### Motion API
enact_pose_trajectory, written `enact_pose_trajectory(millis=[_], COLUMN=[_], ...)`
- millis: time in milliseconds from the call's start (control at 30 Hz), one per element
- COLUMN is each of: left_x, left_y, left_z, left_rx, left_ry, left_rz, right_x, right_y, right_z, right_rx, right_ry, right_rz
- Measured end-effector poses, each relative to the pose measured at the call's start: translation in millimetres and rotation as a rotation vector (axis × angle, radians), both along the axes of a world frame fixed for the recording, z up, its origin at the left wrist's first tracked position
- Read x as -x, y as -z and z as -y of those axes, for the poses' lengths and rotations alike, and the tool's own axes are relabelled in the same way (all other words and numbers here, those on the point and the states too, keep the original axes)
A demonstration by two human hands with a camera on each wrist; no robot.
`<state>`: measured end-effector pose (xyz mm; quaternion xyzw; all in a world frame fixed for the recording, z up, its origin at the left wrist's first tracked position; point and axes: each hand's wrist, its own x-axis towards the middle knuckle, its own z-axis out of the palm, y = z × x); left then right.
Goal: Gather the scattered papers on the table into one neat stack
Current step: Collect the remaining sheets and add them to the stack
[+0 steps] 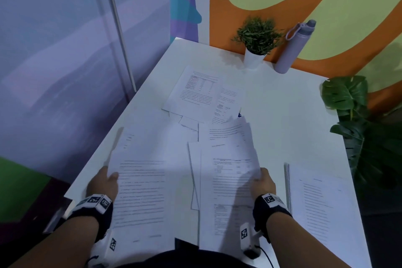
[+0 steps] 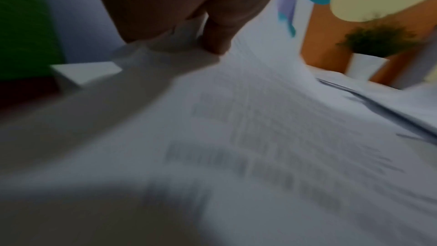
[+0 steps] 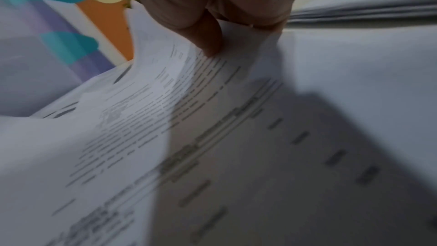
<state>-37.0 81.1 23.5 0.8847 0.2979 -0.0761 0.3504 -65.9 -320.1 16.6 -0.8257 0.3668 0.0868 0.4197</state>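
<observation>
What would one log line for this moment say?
left hand: holds left sheet | right hand: pinches middle sheets | neat stack: right, apart

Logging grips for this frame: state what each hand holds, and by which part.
Left hand pinches a printed sheet at its left edge. Right hand pinches a loose bundle of sheets at its right edge.

Motion blur smears the printed text on the sheet point(image 2: 236, 137) under the left hand point(image 2: 189, 6); fingers hidden beneath paper. Right-side stack point(image 1: 322, 202) runs past the counter point(image 1: 282, 98) edge.
</observation>
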Motion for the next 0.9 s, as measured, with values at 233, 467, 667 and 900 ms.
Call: enact_pose_trajectory(millis=[233,467,667,900], left_x=[-12.2,-9.2,2.2,-2.1], left_y=[-16.3,5.1,2.0,-14.7], left_z=[-9.3,53.9,67.0,39.2], left_rx=[0.114,0.423,0.616,0.217], left_ry=[-0.23,0.057,0.174,0.038], left_rz=[0.186,-0.105,-0.167,0.054], right_x=[-2.1,-5.1,-17.9,-79.7], right_y=[8.9,18.5,16.3,11.3], right_z=[19.1,-30.8,-62.9,-75.1], right_rx=[0.053,-0.12,-0.395,0.016], right_ry=[0.021,-0.262,-0.214,-0.587], right_rz=[0.008,0.036,0.067,0.123])
